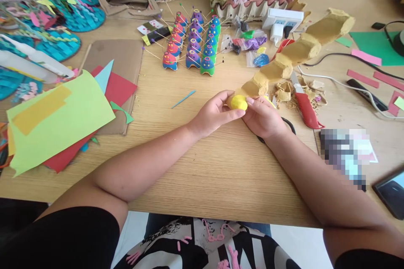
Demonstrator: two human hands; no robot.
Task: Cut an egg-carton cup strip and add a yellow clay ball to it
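Note:
Both hands meet above the middle of the table around the near end of a tan egg carton strip point(282, 66), a row of cups that slants away to the upper right. A smooth patch of yellow clay point(239, 102) covers the cup at that end. My left hand point(217, 113) is closed around the end cup, its thumb along the clay's lower edge and its fingers behind. My right hand point(263, 117) grips the same end from the right, thumb tip at the clay's edge. More yellow shows behind the right fingers, partly hidden. Black scissor-like handles point(288, 125) lie beneath the right wrist.
Rows of painted carton caterpillars point(192, 42) with pin feelers stand beyond my hands. A red-handled knife point(306, 105) lies at the right among carton scraps point(284, 91). A blue stick point(183, 98) lies left of my hands. Coloured sheets point(63, 117) and a power strip point(282, 19) flank the area.

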